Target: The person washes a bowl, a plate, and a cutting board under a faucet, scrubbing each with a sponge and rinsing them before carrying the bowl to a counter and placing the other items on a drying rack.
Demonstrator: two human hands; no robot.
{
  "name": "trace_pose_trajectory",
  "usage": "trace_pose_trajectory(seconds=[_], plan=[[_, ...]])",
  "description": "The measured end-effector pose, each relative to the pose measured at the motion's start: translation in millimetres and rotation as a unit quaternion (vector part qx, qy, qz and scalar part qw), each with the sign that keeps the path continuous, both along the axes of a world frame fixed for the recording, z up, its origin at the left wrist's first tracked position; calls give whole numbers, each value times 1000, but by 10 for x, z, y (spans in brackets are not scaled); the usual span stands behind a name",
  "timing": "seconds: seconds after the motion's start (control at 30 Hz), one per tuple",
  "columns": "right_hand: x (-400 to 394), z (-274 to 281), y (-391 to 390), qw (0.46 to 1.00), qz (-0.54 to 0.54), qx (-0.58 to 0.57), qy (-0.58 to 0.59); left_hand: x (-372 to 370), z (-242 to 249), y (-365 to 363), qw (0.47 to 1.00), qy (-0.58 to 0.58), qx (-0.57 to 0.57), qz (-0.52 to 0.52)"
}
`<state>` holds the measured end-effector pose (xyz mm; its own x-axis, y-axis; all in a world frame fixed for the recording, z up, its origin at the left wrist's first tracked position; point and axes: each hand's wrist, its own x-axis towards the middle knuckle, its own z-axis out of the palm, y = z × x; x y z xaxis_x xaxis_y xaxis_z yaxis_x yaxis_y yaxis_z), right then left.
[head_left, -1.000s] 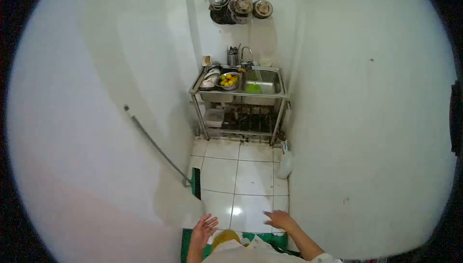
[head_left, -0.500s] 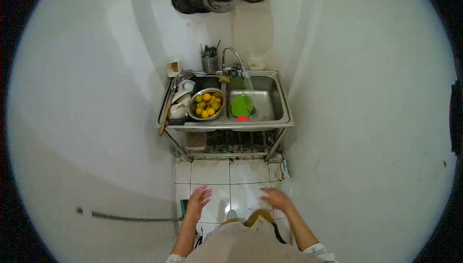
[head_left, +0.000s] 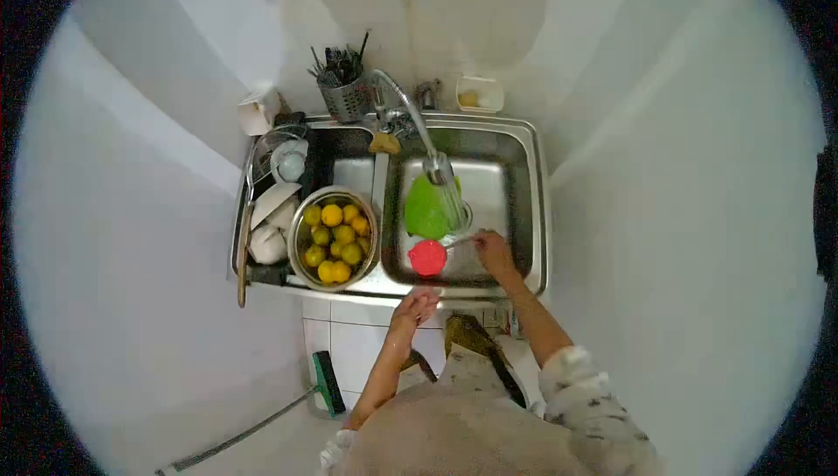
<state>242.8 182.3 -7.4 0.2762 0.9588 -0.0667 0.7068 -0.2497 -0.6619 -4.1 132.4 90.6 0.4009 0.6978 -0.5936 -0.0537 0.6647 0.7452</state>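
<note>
At the right basin (head_left: 515, 205) of the steel sink, my right hand (head_left: 494, 254) pinches the end of a thin, dark handle. The handle runs left to a round red piece (head_left: 428, 258) low in the basin, whose exact kind I cannot tell. My left hand (head_left: 417, 303) is at the sink's front edge, fingers loosely apart and holding nothing. Behind the red piece lies a bright green flat item (head_left: 426, 208), partly under the stream from the faucet (head_left: 438, 168).
A steel bowl (head_left: 377, 253) of yellow and green citrus fruit straddles the left basin. White bowls (head_left: 268, 244) and a wooden handle (head_left: 243, 267) crowd the left side. A cutlery holder (head_left: 346, 101), a yellow sponge (head_left: 384, 143) and a soap dish (head_left: 480, 94) sit at the back. A green broom (head_left: 328, 383) is on the floor.
My view has moved closer to the sink. Both hands have come forward from above the floor, and my right hand has taken hold of the red piece's handle.
</note>
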Motion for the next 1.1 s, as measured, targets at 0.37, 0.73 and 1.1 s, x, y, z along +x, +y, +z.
trace_pose_trajectory(seconds=[0.37,0.73,1.1], plan=[[-115,-2178,1031,964,86,-94,234,373,-666,561,993,59,-41,94],[823,-1640,21,966,75,-161,-189,542,-2475,915,741,520,310,-292],[517,-1746,90,996,-36,-81,11,387,-2573,979,850,441,236,-165]])
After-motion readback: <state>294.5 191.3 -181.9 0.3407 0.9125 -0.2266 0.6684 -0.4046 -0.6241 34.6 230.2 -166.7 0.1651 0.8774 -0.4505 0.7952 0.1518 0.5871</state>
